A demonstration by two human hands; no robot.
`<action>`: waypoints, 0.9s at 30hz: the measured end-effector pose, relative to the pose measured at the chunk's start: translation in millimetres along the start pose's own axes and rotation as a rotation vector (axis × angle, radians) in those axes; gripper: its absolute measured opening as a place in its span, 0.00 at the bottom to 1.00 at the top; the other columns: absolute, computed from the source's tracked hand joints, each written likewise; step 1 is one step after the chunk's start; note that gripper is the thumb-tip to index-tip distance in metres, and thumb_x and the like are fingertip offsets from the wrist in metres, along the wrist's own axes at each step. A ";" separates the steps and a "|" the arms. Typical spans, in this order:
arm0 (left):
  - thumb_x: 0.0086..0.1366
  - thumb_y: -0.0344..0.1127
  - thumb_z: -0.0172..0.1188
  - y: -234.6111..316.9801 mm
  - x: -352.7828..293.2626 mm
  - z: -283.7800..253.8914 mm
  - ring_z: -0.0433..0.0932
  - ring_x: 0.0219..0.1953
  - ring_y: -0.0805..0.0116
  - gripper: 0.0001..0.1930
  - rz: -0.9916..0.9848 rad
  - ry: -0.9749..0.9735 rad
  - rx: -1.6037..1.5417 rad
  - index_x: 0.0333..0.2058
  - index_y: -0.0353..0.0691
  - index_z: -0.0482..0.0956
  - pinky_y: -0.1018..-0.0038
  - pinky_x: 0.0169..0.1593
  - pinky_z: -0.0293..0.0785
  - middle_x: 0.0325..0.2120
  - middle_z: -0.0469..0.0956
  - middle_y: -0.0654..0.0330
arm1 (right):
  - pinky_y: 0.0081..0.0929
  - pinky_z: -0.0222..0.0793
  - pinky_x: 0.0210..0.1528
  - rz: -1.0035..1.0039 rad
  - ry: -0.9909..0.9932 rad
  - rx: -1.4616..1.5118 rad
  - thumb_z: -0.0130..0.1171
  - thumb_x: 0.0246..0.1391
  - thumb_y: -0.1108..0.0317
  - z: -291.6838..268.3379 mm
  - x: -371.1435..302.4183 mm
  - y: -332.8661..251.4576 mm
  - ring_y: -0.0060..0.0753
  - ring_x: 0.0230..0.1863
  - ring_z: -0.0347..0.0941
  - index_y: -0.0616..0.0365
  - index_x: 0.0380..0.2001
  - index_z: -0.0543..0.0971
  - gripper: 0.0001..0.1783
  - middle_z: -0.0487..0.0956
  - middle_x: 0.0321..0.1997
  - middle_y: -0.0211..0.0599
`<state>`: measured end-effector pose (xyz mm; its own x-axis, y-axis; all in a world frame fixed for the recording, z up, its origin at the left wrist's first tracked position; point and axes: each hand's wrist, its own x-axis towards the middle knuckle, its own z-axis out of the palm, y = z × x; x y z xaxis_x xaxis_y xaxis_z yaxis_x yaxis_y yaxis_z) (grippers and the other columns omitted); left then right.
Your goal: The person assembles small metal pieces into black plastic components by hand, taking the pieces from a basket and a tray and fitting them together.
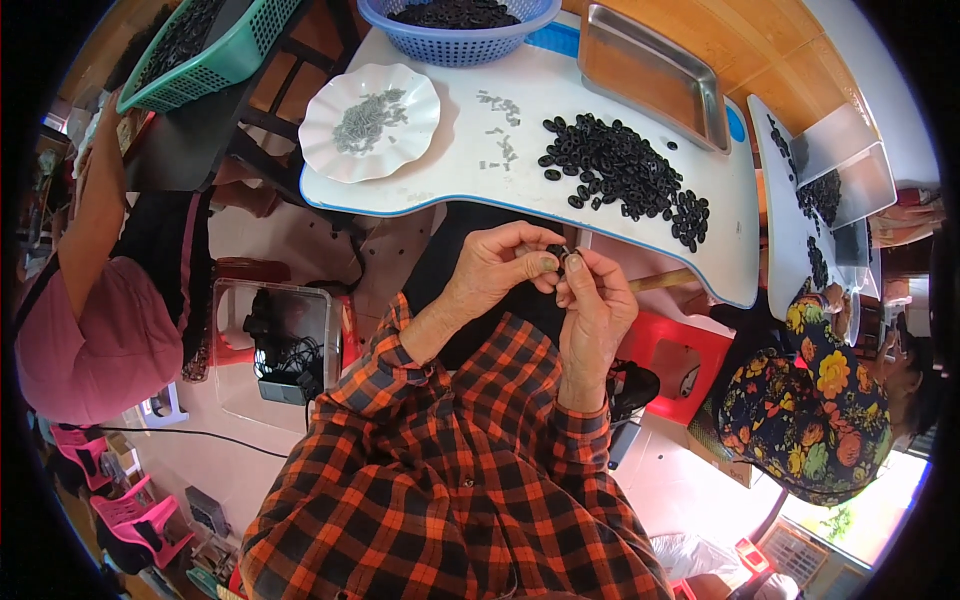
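Just off the near edge of the white table, my left hand [503, 267] and my right hand [597, 297] meet over my lap. Between their fingertips is a small black oval part [562, 256], pinched from both sides and largely covered by the fingers. It resembles the many black oval pieces [620, 165] heaped on the table beyond my right hand. Small clear-grey pieces [370, 120] fill the middle of a white scalloped plate [318, 108] at the left. Several more such clear pieces [500, 107] lie loose on the white surface between plate and heap.
A blue-purple basket [460, 43] of black parts and a metal tray [655, 68] stand along the far side. One person in pink [110, 340] sits left by a green basket [215, 65]; another in a floral top [805, 410] sits right. A clear bin [275, 350] holds cables below.
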<state>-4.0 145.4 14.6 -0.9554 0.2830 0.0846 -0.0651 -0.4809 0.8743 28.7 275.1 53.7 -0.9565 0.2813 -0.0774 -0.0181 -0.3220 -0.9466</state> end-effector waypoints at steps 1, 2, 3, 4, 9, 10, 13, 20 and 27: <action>0.60 0.25 0.58 -0.4 -0.1 0.2 0.80 0.29 0.72 0.12 0.002 -0.001 -0.002 0.43 0.29 0.76 0.77 0.32 0.80 0.29 0.79 0.56 | 0.11 0.61 0.24 0.004 0.003 0.003 0.60 0.53 0.75 0.6 -0.3 0.2 0.15 0.22 0.66 0.65 0.35 0.77 0.06 0.76 0.25 0.30; 0.61 0.26 0.58 -0.7 -0.3 0.4 0.80 0.28 0.72 0.10 0.015 0.008 0.021 0.41 0.28 0.76 0.77 0.31 0.80 0.28 0.79 0.56 | 0.11 0.60 0.24 0.008 0.006 0.007 0.60 0.53 0.75 0.9 -0.6 0.5 0.14 0.22 0.66 0.65 0.35 0.77 0.06 0.76 0.25 0.30; 0.62 0.26 0.57 -1.0 -0.4 0.6 0.80 0.28 0.72 0.09 0.028 0.016 0.043 0.40 0.28 0.76 0.77 0.31 0.80 0.27 0.79 0.56 | 0.11 0.60 0.24 0.007 0.006 0.006 0.60 0.53 0.75 0.6 -0.7 1.3 0.14 0.22 0.66 0.65 0.35 0.77 0.06 0.76 0.25 0.30; 0.62 0.26 0.57 -1.4 -0.5 0.7 0.80 0.28 0.72 0.09 0.029 0.015 0.042 0.40 0.28 0.76 0.77 0.31 0.80 0.27 0.79 0.56 | 0.11 0.60 0.24 0.004 0.001 0.012 0.60 0.53 0.75 0.0 -0.7 2.4 0.14 0.22 0.66 0.65 0.35 0.77 0.06 0.76 0.25 0.30; 0.63 0.26 0.56 -1.8 -2.7 2.9 0.80 0.26 0.72 0.06 -0.012 0.108 -0.029 0.37 0.29 0.77 0.79 0.29 0.79 0.27 0.79 0.56 | 0.11 0.60 0.24 0.003 -0.011 0.001 0.60 0.52 0.75 2.6 -1.3 8.3 0.14 0.22 0.66 0.65 0.35 0.77 0.07 0.76 0.25 0.30; 0.63 0.26 0.56 -2.1 -2.9 3.0 0.80 0.26 0.72 0.06 -0.014 0.111 -0.032 0.37 0.29 0.77 0.79 0.29 0.79 0.27 0.79 0.56 | 0.11 0.60 0.24 0.009 0.000 -0.008 0.60 0.52 0.75 3.8 -0.9 9.5 0.14 0.22 0.66 0.65 0.35 0.77 0.07 0.76 0.25 0.30; 0.62 0.26 0.56 -1.6 -4.5 5.4 0.80 0.26 0.73 0.07 0.004 0.143 -0.053 0.39 0.29 0.77 0.80 0.28 0.79 0.27 0.79 0.56 | 0.11 0.60 0.24 0.014 0.021 -0.020 0.60 0.52 0.75 3.3 -1.6 10.4 0.14 0.21 0.66 0.65 0.35 0.77 0.07 0.76 0.25 0.30; 0.61 0.24 0.58 0.6 -7.7 4.7 0.79 0.28 0.76 0.15 -0.013 0.041 0.038 0.47 0.29 0.73 0.82 0.34 0.78 0.29 0.80 0.58 | 0.11 0.62 0.24 0.040 0.084 0.022 0.60 0.52 0.74 1.4 0.1 8.0 0.14 0.21 0.66 0.67 0.36 0.77 0.08 0.77 0.25 0.31; 0.60 0.22 0.58 -1.8 -6.1 -2.5 0.78 0.29 0.75 0.15 -0.025 0.015 -0.043 0.47 0.30 0.73 0.80 0.33 0.78 0.31 0.79 0.57 | 0.10 0.63 0.25 0.014 0.029 -0.009 0.60 0.52 0.75 1.5 -3.7 6.4 0.13 0.23 0.68 0.67 0.36 0.77 0.08 0.78 0.26 0.32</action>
<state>1.2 142.4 11.3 -0.9574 0.2833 0.0558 -0.1008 -0.5089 0.8549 31.7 270.6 48.5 -0.9479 0.3028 -0.0993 -0.0024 -0.3182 -0.9480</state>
